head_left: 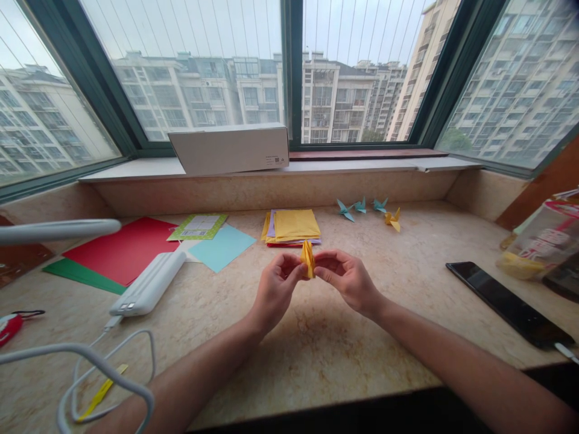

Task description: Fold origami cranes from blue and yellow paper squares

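Observation:
Between my two hands, above the stone counter, is a small piece of folded yellow origami paper (308, 258), narrow and upright. My left hand (279, 288) pinches it from the left, thumb against the paper. From the other side, my right hand (346, 278) has its curled fingers and thumb at the paper's right edge. Just behind sits a stack of folded paper (296, 224), yellow on top with purple and red below. Three blue paper cranes (346, 209) and one yellow paper crane (392, 219) stand at the back right.
Red paper (129, 247), light blue paper (224, 246) and a green packet (199, 226) lie left. Nearer are a white power bank (149, 283) and its looping cable (108, 367). A black phone (506, 301) and plastic bag (538, 238) lie right. A white box (230, 150) stands on the sill.

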{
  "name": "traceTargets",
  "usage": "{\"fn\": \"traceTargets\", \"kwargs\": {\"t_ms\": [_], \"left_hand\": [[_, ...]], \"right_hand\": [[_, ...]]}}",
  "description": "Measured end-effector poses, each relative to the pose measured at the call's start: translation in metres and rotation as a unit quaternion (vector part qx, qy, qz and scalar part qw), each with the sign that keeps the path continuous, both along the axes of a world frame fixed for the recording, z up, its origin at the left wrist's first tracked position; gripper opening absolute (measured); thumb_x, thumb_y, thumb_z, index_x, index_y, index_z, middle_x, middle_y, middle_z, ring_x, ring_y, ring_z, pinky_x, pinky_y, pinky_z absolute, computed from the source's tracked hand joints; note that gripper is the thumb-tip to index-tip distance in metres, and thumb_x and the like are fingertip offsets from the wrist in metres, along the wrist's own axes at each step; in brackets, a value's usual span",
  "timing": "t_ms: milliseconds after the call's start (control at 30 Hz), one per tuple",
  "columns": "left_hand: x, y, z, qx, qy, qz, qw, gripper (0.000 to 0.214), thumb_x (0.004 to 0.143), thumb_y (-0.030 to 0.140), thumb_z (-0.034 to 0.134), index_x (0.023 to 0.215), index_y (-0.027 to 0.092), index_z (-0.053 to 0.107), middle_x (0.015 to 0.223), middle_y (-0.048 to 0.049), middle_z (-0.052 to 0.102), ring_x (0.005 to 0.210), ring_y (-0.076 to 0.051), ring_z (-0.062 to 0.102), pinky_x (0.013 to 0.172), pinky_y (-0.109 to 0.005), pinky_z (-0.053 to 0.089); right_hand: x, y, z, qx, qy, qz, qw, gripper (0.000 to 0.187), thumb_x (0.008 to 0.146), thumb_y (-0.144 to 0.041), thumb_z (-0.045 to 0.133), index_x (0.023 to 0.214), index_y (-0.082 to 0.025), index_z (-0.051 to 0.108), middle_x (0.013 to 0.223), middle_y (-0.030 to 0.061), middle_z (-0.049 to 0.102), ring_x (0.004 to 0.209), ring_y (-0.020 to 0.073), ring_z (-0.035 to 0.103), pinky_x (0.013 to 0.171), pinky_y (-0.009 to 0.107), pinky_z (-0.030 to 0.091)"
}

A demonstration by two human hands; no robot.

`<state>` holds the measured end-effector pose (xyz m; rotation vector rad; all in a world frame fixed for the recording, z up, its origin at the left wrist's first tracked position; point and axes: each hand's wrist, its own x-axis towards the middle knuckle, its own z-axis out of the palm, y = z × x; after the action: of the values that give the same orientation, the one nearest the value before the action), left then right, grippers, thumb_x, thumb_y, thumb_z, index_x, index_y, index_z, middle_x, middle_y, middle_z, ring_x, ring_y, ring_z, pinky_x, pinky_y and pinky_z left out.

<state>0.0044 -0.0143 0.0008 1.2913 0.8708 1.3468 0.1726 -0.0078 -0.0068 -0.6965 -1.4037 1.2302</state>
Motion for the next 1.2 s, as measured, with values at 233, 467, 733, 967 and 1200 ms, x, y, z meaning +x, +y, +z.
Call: {"fn": "traceTargets", "kwargs": {"t_ms": [233, 467, 733, 967, 1200], "left_hand": [[-0.0008, -0.0066, 0.0012, 0.039, 0.073, 0.010, 0.997, 0.019, 0.084, 0.031, 0.069, 0.093, 0.015, 0.067, 0.093, -0.0065, 0.073, 0.087, -0.020, 0.069, 0.083, -0.034, 0.056], [-0.0003, -0.0051, -0.0031, 0.057, 0.044, -0.032, 0.997, 0.025, 0.080, 0.025, 0.074, 0.101, 0.014, 0.067, 0.104, -0.0080, 0.070, 0.099, -0.021, 0.067, 0.097, -0.041, 0.052], [0.0015, -0.0062, -0.0023, 0.052, 0.014, -0.043, 0.998, 0.023, 0.082, 0.022, 0.071, 0.103, 0.016, 0.065, 0.107, -0.0063, 0.069, 0.105, -0.020, 0.064, 0.101, -0.041, 0.050], [0.0016, -0.0053, 0.0002, 0.080, 0.042, -0.029, 0.996, 0.020, 0.086, 0.024, 0.065, 0.105, 0.017, 0.067, 0.112, -0.0091, 0.068, 0.108, -0.022, 0.062, 0.096, -0.036, 0.051], [-0.0030, -0.0005, -0.0027, 0.136, 0.094, -0.017, 0.986, 0.013, 0.089, 0.023, 0.062, 0.098, 0.019, 0.069, 0.111, -0.0088, 0.067, 0.108, -0.022, 0.062, 0.093, -0.035, 0.052]], "right_hand": [[0.0026, 0.0004, -0.0020, 0.038, -0.046, -0.040, 0.997, 0.025, 0.079, -0.033, 0.076, 0.099, -0.022, 0.068, 0.096, 0.0050, 0.072, 0.087, 0.0180, 0.069, 0.083, 0.036, 0.058], [0.0034, 0.0014, 0.0006, 0.003, -0.016, -0.034, 0.999, 0.025, 0.076, -0.033, 0.078, 0.097, -0.021, 0.071, 0.096, 0.0044, 0.075, 0.090, 0.0191, 0.070, 0.088, 0.037, 0.057], [0.0017, 0.0003, 0.0034, -0.008, 0.003, -0.028, 1.000, 0.026, 0.073, -0.036, 0.080, 0.093, -0.021, 0.072, 0.091, 0.0040, 0.075, 0.087, 0.0195, 0.071, 0.087, 0.038, 0.058], [0.0037, 0.0013, 0.0036, 0.020, -0.011, -0.056, 0.998, 0.026, 0.080, -0.034, 0.074, 0.102, -0.022, 0.070, 0.104, 0.0055, 0.073, 0.096, 0.0199, 0.068, 0.092, 0.038, 0.055], [0.0064, 0.0031, -0.0030, 0.102, -0.077, -0.062, 0.990, 0.014, 0.089, -0.031, 0.063, 0.101, -0.023, 0.066, 0.109, 0.0064, 0.069, 0.103, 0.0208, 0.064, 0.093, 0.038, 0.051]]}}
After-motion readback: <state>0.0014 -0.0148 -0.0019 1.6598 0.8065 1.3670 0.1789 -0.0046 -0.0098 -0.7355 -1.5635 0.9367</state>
